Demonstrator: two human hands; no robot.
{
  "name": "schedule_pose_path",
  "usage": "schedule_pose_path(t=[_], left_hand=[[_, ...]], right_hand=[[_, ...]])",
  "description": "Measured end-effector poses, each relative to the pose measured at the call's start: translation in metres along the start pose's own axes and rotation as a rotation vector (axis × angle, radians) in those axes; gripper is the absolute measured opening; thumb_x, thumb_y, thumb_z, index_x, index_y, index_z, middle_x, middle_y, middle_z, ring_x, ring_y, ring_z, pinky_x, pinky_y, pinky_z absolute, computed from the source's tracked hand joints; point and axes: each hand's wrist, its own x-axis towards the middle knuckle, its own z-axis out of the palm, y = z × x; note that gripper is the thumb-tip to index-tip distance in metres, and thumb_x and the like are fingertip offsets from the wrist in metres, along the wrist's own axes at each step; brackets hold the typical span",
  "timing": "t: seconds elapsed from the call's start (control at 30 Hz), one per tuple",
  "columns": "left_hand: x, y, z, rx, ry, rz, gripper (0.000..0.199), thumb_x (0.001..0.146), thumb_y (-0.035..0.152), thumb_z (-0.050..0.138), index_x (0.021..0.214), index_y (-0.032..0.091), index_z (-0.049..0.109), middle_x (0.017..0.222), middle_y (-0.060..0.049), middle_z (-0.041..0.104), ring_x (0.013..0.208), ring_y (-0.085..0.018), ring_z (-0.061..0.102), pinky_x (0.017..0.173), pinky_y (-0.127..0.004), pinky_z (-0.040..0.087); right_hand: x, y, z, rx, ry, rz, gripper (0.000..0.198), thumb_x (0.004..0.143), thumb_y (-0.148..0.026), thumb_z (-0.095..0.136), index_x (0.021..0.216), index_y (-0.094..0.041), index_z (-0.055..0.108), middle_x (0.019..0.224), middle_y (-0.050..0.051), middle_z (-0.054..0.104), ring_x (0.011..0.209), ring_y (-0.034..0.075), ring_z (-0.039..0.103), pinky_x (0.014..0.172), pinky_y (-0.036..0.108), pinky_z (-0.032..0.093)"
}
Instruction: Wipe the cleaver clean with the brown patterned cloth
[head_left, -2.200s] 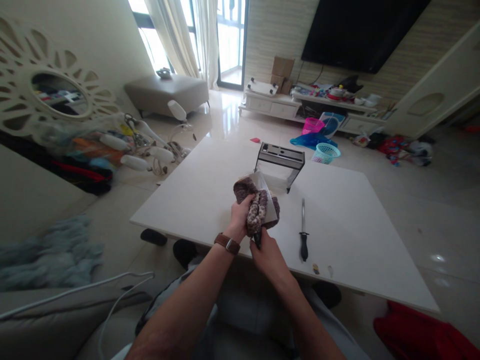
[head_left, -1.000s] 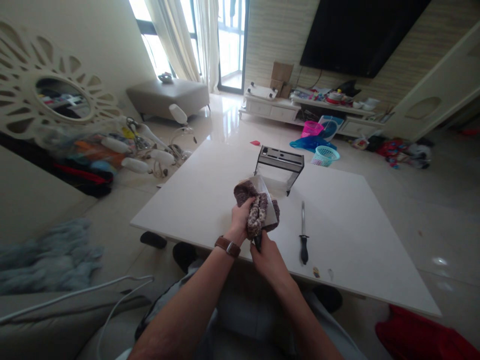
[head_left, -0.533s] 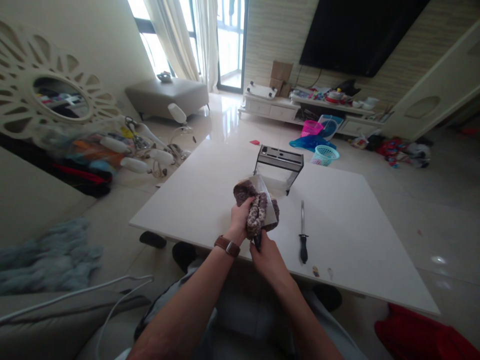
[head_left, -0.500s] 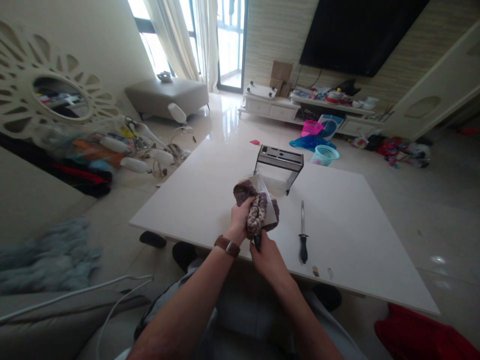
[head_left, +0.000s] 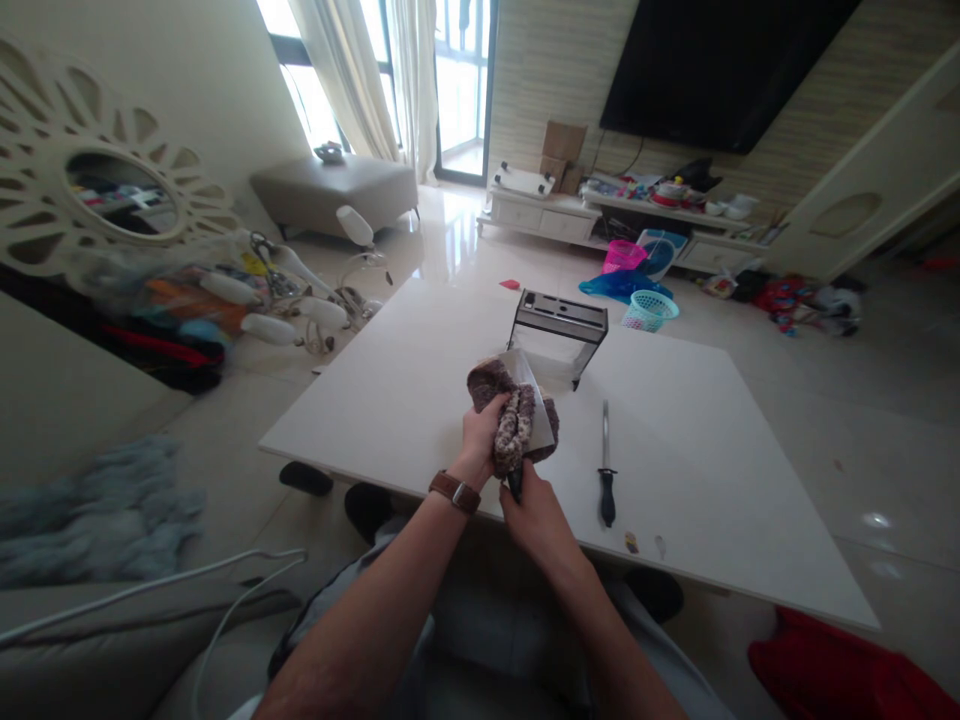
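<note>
My right hand [head_left: 534,508] grips the black handle of a cleaver [head_left: 539,422], its broad pale blade pointing away from me over the near part of the table. My left hand [head_left: 481,432] is closed on a brown and cream fuzzy cloth [head_left: 513,428], folded around the blade so that brown cloth shows on both sides of it. Part of the blade stays hidden beneath the cloth. To the right, a sharpening steel [head_left: 607,490] with a black handle lies on the table. Beyond my hands stands a knife block [head_left: 564,312] with a slotted dark top and clear sides.
The white table [head_left: 697,450] has two small flat items near its front edge, one yellowish and dark [head_left: 631,542]. On the floor behind it are a turquoise basket [head_left: 649,308], a blue plastic bag [head_left: 619,286] and a pink basket [head_left: 624,255]. A lamp [head_left: 322,314] stands at the left.
</note>
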Motion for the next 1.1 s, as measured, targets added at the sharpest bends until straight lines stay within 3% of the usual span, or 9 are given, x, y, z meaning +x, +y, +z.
schedule_pose_path(t=[1.1], left_hand=[[-0.0001,-0.0006,0.0002,0.001,0.005,-0.002,0.030,0.069,0.028,0.080,0.089,0.008,0.071,0.076,-0.008,0.074,0.063,-0.018,0.068,0.062,-0.030,0.057]], right_hand=[[-0.0002,-0.0002,-0.0002,-0.023,-0.002,0.020,0.020,0.094,-0.024,0.051,0.113,-0.018,0.051,0.101,0.014,0.072,0.094,0.027,0.069,0.073,0.031,0.042]])
